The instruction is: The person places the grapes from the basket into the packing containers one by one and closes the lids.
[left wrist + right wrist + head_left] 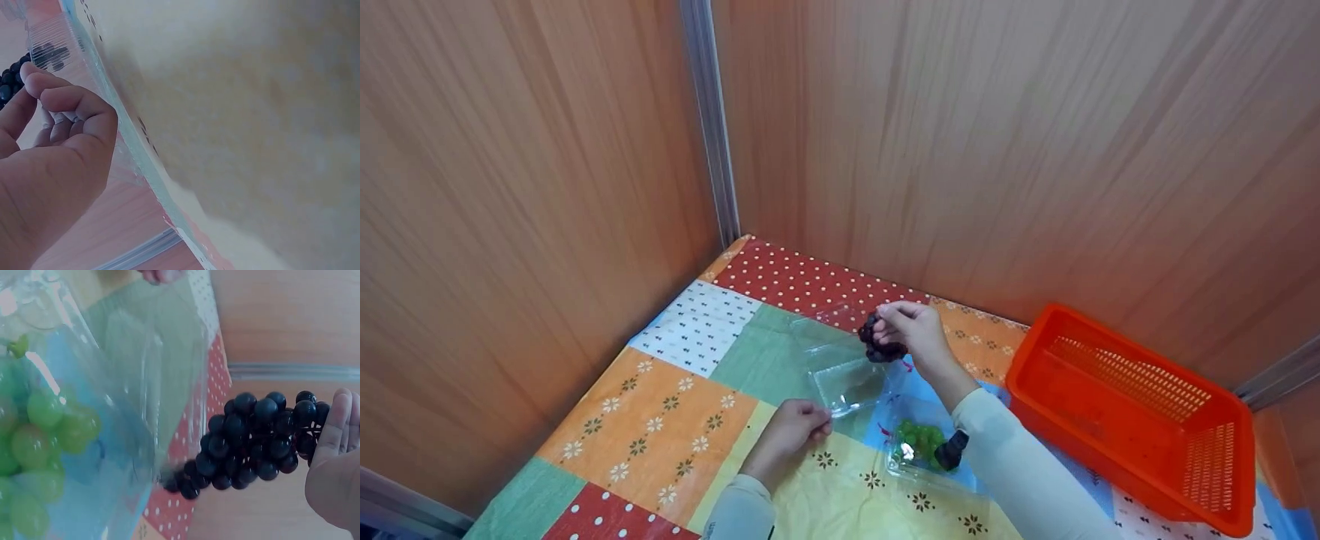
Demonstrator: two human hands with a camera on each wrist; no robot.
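Note:
My right hand (919,334) grips a bunch of dark grapes (247,439) by its stem end. The bunch hangs over the far side of a clear plastic container (847,384), which stands with its lid up. With thumb and forefinger my left hand (793,429) pinches the near left edge of that container. Nearer to me and to the right, a second clear container (894,466) holds a bunch of green grapes (916,436). In the right wrist view the lower tip of the dark bunch overlaps the clear plastic.
An orange-red plastic basket (1117,420) stands on the right, by the wall. Wood-grain panels (997,150) rise behind and to the left of the table. A patchwork-patterned cloth (660,420) covers the tabletop.

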